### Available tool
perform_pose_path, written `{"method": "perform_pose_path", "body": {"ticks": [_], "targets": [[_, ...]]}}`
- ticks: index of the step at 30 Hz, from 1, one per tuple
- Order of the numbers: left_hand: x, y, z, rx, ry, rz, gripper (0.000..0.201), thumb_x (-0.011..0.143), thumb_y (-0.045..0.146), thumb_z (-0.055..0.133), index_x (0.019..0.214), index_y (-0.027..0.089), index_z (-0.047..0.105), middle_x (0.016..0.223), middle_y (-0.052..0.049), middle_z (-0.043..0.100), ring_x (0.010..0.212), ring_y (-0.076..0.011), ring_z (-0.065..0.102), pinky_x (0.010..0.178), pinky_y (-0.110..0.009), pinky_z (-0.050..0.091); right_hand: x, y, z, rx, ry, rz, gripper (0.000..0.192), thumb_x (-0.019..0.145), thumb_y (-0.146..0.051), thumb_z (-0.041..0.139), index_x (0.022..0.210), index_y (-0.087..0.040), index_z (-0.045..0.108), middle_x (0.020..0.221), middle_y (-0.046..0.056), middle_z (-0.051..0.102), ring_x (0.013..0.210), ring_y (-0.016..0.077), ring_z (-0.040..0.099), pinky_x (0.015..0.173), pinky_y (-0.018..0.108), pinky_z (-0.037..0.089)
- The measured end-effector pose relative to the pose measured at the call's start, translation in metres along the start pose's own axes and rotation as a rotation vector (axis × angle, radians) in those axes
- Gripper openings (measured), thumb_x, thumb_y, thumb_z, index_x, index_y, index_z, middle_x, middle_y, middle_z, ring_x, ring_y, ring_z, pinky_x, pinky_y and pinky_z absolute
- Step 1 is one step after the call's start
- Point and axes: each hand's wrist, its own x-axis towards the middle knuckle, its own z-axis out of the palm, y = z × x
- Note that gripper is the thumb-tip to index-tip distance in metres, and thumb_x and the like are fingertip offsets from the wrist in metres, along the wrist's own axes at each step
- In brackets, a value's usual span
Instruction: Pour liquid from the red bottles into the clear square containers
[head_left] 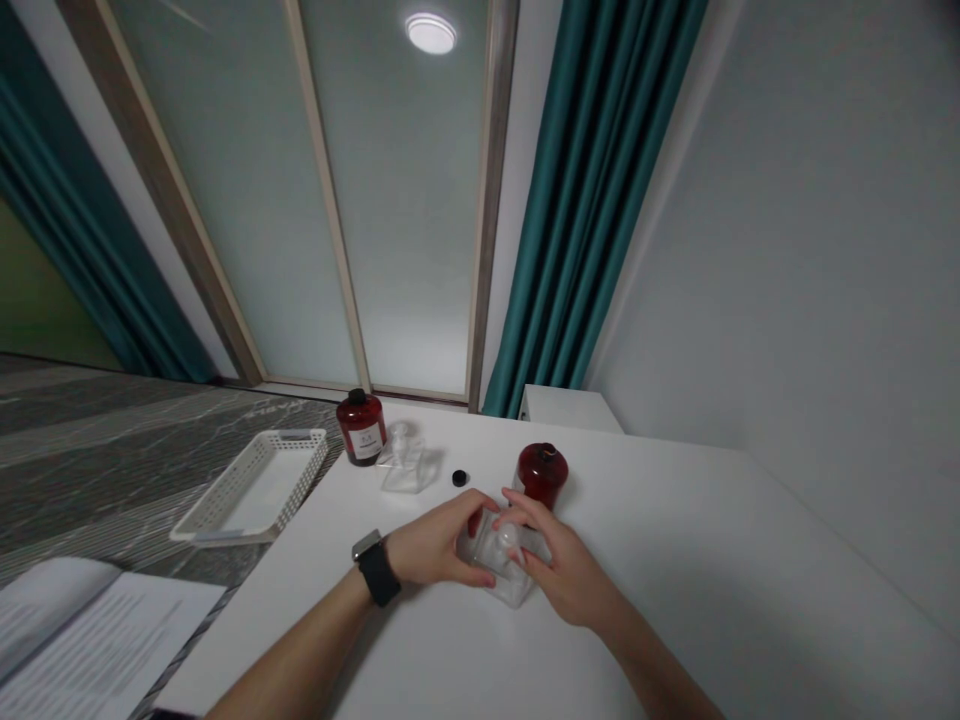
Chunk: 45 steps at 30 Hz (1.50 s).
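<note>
A clear square bottle (511,588) stands on the white table, with a rounded clear stopper (508,536) at its top. Wrapped around the bottle's left side is my left hand (442,540), thumb in front and fingers behind; a dark watch is on that wrist. My right hand (559,565) comes from the right, its fingers closed around the stopper. Just behind the hands is a dark red bottle (541,472) with no cap on its neck. A small black cap (460,478) lies on the table to the left of it.
Another red bottle (361,430), labelled and black-capped, stands at the table's back left beside a second clear square bottle (405,478). Beyond the left edge are a white basket (217,530) and an open book (112,640). A white cabinet (570,408) stands behind the table.
</note>
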Motion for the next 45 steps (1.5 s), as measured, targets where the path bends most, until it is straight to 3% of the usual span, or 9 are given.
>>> {"method": "perform_pose_path", "body": {"ticks": [11, 17, 25, 31, 39, 45], "targets": [[-0.001, 0.01, 0.003, 0.109, 0.052, -0.008, 0.061, 0.066, 0.045, 0.082, 0.11, 0.02, 0.049, 0.103, -0.003, 0.052, 0.084, -0.0195, 0.054, 0.076, -0.033, 0.046, 0.001, -0.004, 0.008, -0.057, 0.078, 0.05, 0.055, 0.089, -0.026, 0.059, 0.143, -0.024, 0.046, 0.114, 0.008, 0.065, 0.114, 0.0244, 0.06, 0.106, 0.044, 0.043], [-0.001, 0.004, -0.003, -0.008, -0.047, -0.086, 0.06, 0.067, 0.046, 0.082, 0.111, 0.02, 0.05, 0.088, 0.0, 0.06, 0.075, -0.018, 0.057, 0.068, -0.028, 0.046, 0.002, -0.006, 0.009, 0.012, 0.071, 0.066, 0.058, 0.09, -0.028, 0.06, 0.146, -0.025, 0.042, 0.12, 0.008, 0.067, 0.119, 0.0246, 0.06, 0.111, 0.048, 0.038], [-0.004, 0.001, -0.01, -0.113, -0.125, -0.046, 0.072, 0.066, 0.033, 0.084, 0.129, 0.021, 0.05, 0.111, -0.005, 0.062, 0.086, -0.0189, 0.058, 0.077, -0.031, 0.049, 0.0, -0.007, 0.005, 0.094, -0.006, 0.049, 0.058, 0.092, -0.023, 0.057, 0.146, -0.026, 0.038, 0.129, 0.008, 0.065, 0.128, 0.0231, 0.054, 0.116, 0.049, 0.031], [-0.003, 0.003, -0.013, -0.057, -0.104, -0.045, 0.064, 0.065, 0.035, 0.086, 0.119, 0.02, 0.056, 0.105, -0.004, 0.063, 0.082, -0.0179, 0.056, 0.074, -0.029, 0.047, 0.001, -0.002, 0.009, 0.178, 0.002, 0.066, 0.06, 0.092, -0.031, 0.059, 0.148, -0.024, 0.036, 0.122, 0.01, 0.067, 0.124, 0.0245, 0.057, 0.111, 0.047, 0.039], [-0.003, 0.01, -0.007, 0.177, -0.042, -0.056, 0.056, 0.064, 0.04, 0.085, 0.106, 0.019, 0.054, 0.087, 0.001, 0.06, 0.074, -0.0181, 0.054, 0.067, -0.027, 0.04, -0.002, 0.005, 0.013, 0.153, 0.036, 0.06, 0.06, 0.093, -0.04, 0.059, 0.147, -0.023, 0.039, 0.122, 0.01, 0.067, 0.12, 0.0257, 0.059, 0.111, 0.048, 0.037], [-0.002, 0.01, -0.007, 0.197, -0.025, -0.048, 0.057, 0.063, 0.041, 0.085, 0.107, 0.019, 0.055, 0.091, 0.0, 0.06, 0.077, -0.0192, 0.055, 0.07, -0.028, 0.042, -0.001, 0.005, 0.011, 0.151, 0.038, 0.062, 0.056, 0.093, -0.036, 0.06, 0.145, -0.026, 0.041, 0.126, 0.011, 0.066, 0.125, 0.0252, 0.057, 0.113, 0.049, 0.035]]}}
